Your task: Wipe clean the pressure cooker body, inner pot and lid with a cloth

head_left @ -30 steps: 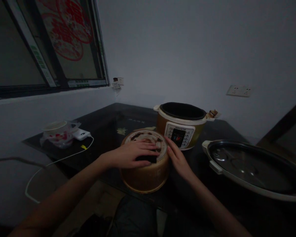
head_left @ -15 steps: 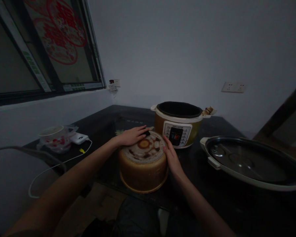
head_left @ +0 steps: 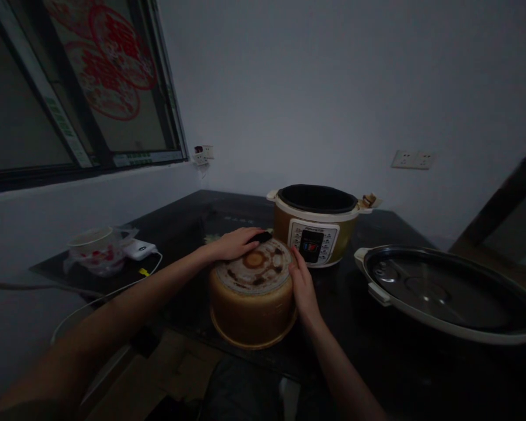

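Note:
A golden inner pot point(head_left: 252, 316) stands upside down near the table's front edge, its pale bottom stained with brown and black patches. Across the far left of that bottom lies my left hand point(head_left: 236, 242), its fingers pressed together over a small black object point(head_left: 261, 237) whose kind I cannot make out. My right hand point(head_left: 303, 286) grips the pot's right side, fingers along the upper edge. Just behind the pot sits a gold and white electric cooker point(head_left: 346, 240), lidless and dark inside, with a control panel facing me.
A large oval glass lid point(head_left: 447, 286) with a pale rim lies on the right of the dark table point(head_left: 232, 204). On the left are a bowl in a plastic bag point(head_left: 99, 251), a white charger-like box point(head_left: 139, 249) and a cable. Wall sockets point(head_left: 412, 159) are behind.
The view has tilted slightly, shifting the scene a little downward. My left hand and the black object have moved slightly toward the far edge of the pot's bottom; my right hand stays on its side.

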`<action>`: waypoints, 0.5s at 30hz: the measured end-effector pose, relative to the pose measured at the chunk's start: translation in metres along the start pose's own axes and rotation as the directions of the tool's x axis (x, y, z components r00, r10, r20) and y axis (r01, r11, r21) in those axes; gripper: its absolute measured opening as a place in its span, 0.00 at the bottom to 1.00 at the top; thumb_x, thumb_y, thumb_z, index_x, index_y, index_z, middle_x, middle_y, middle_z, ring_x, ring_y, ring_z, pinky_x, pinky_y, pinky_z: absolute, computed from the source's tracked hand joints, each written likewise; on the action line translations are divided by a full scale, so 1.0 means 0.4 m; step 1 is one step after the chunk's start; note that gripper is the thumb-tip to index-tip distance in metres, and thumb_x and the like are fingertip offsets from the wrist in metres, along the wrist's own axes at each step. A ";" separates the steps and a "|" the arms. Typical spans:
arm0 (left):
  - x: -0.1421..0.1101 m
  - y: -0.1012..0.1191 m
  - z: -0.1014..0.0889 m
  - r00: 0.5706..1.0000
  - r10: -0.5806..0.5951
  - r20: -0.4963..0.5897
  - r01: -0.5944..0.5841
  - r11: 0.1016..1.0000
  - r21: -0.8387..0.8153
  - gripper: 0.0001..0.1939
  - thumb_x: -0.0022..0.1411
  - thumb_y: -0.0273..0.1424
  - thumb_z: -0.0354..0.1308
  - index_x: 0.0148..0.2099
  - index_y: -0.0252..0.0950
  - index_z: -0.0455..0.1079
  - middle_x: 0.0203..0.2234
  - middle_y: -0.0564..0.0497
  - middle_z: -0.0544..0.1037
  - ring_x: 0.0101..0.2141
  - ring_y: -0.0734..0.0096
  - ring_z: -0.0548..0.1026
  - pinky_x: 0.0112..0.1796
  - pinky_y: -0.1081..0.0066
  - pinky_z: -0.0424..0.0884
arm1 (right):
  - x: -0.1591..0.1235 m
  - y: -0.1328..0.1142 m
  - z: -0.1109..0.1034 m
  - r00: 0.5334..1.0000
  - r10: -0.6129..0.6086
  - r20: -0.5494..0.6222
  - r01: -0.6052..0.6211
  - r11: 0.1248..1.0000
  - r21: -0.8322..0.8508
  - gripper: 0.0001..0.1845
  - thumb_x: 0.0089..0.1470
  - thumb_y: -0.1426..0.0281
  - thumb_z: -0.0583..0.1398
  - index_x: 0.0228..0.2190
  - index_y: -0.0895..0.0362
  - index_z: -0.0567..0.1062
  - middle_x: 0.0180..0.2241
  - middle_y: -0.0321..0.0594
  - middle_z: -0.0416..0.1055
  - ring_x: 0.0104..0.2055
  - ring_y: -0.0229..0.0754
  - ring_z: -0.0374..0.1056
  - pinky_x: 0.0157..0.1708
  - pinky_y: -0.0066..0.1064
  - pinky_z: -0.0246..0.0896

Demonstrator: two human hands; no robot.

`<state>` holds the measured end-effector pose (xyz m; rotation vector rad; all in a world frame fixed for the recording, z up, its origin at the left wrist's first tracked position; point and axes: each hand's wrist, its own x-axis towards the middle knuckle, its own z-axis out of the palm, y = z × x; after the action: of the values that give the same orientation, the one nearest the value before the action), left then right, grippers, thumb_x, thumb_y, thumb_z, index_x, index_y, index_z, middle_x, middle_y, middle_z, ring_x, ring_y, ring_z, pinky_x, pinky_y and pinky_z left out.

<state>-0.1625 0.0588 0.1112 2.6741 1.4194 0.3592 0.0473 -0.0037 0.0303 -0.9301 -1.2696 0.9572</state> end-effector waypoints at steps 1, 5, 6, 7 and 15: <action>-0.008 -0.015 0.001 1.000 -0.007 -0.009 0.007 0.999 -0.035 0.26 0.67 0.41 0.39 0.63 0.36 0.55 0.60 0.45 0.64 0.58 0.64 0.62 0.57 0.66 0.56 | 0.001 0.001 0.000 1.000 -0.001 0.002 0.001 1.000 -0.002 0.35 0.54 0.53 0.53 0.58 0.59 0.62 0.62 0.46 0.57 0.64 0.46 0.50 0.64 0.41 0.41; -0.022 -0.062 0.000 0.977 -0.201 0.070 0.210 0.963 -0.166 0.27 0.67 0.42 0.36 0.62 0.36 0.57 0.57 0.47 0.68 0.54 0.65 0.68 0.54 0.68 0.61 | -0.006 0.015 -0.013 0.999 0.033 0.003 -0.033 0.999 -0.002 0.37 0.54 0.50 0.53 0.60 0.56 0.59 0.63 0.44 0.54 0.65 0.46 0.48 0.64 0.42 0.40; -0.021 -0.067 0.000 0.969 -0.232 0.088 0.245 0.953 -0.177 0.28 0.66 0.43 0.36 0.62 0.36 0.58 0.57 0.47 0.69 0.53 0.65 0.69 0.53 0.69 0.62 | -0.013 0.020 -0.021 0.999 0.044 0.009 -0.043 0.999 -0.011 0.39 0.54 0.49 0.53 0.61 0.55 0.57 0.64 0.44 0.52 0.66 0.46 0.47 0.64 0.42 0.39; -0.018 -0.070 0.000 0.963 -0.254 0.095 0.267 0.947 -0.179 0.28 0.66 0.44 0.36 0.61 0.35 0.59 0.57 0.47 0.69 0.53 0.64 0.69 0.53 0.69 0.62 | -0.024 0.026 -0.029 0.999 0.048 0.024 -0.048 0.999 -0.021 0.40 0.53 0.48 0.54 0.62 0.54 0.54 0.65 0.44 0.49 0.66 0.45 0.45 0.64 0.43 0.38; 0.060 -0.032 0.000 0.959 -0.247 0.141 0.260 0.962 -0.088 0.34 0.60 0.52 0.43 0.58 0.33 0.64 0.55 0.42 0.71 0.52 0.58 0.71 0.51 0.67 0.64 | -0.105 0.051 -0.055 0.965 -0.031 0.260 0.024 0.999 0.029 0.65 0.38 0.47 0.66 0.65 0.51 0.34 0.67 0.47 0.41 0.67 0.50 0.41 0.63 0.47 0.41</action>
<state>-0.1598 0.0856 0.1127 2.3476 1.6284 0.2263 0.0659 -0.0370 -0.0045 -0.7825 -1.4833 1.0973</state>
